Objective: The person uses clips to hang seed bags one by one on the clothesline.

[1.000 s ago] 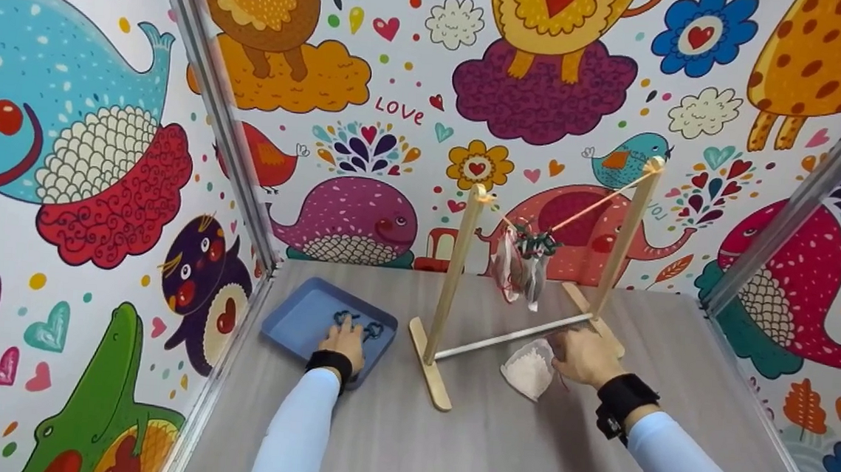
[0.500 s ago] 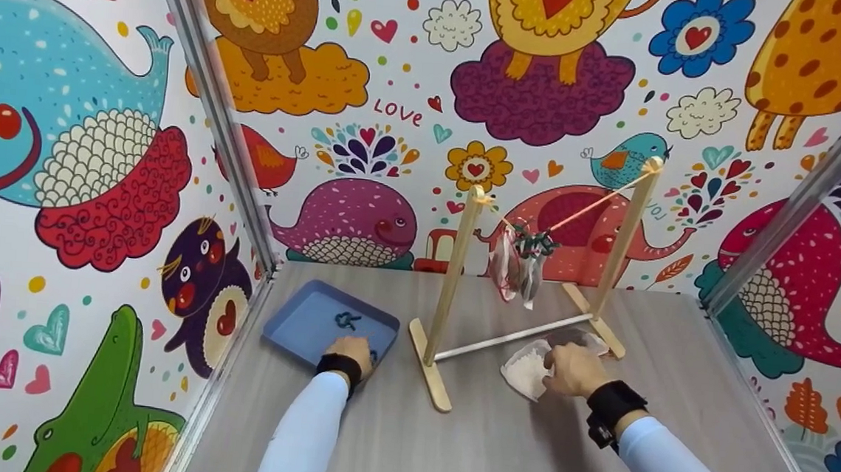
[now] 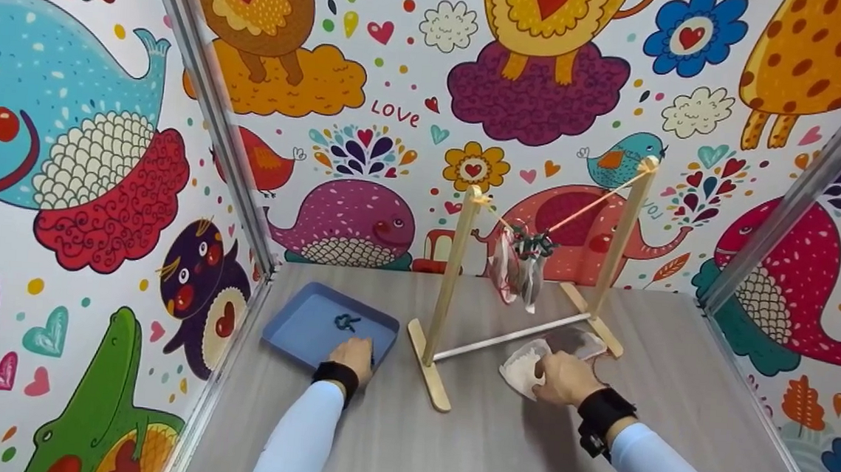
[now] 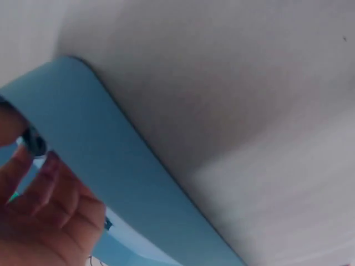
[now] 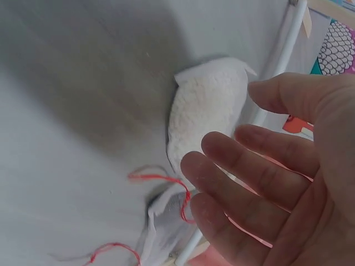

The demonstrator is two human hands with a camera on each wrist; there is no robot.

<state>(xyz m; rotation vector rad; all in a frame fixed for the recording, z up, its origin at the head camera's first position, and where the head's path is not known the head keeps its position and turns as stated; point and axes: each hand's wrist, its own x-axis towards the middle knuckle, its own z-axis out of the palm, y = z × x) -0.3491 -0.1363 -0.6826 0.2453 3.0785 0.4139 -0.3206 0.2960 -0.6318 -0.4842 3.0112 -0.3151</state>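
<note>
My left hand (image 3: 353, 357) is over the near right corner of the blue tray (image 3: 304, 317). In the left wrist view its thumb and fingers pinch a small dark green clip (image 4: 34, 143), partly hidden by the tray's wall. A similar dark green piece (image 3: 346, 323) lies in the tray. My right hand (image 3: 566, 379) is over a sachet of white granules (image 3: 522, 369), its fingers loosely bent and spread in the right wrist view, with the thumb tip close to the sachet's edge. Beside it lies a second, greyish sachet (image 5: 169, 219) with red string (image 5: 158, 177).
A wooden stand (image 3: 448, 290) with a white crossbar (image 3: 510, 337) stands between and behind the hands. From its sloping orange cord (image 3: 593, 202) hang sachets (image 3: 505, 268) beneath bunched dark green clips (image 3: 533, 242). Patterned walls (image 3: 397, 145) enclose the table.
My left hand has drawn back to the tray's near right corner, leaving one green piece in view. My right hand has shifted left over the white sachet, uncovering the greyish one.
</note>
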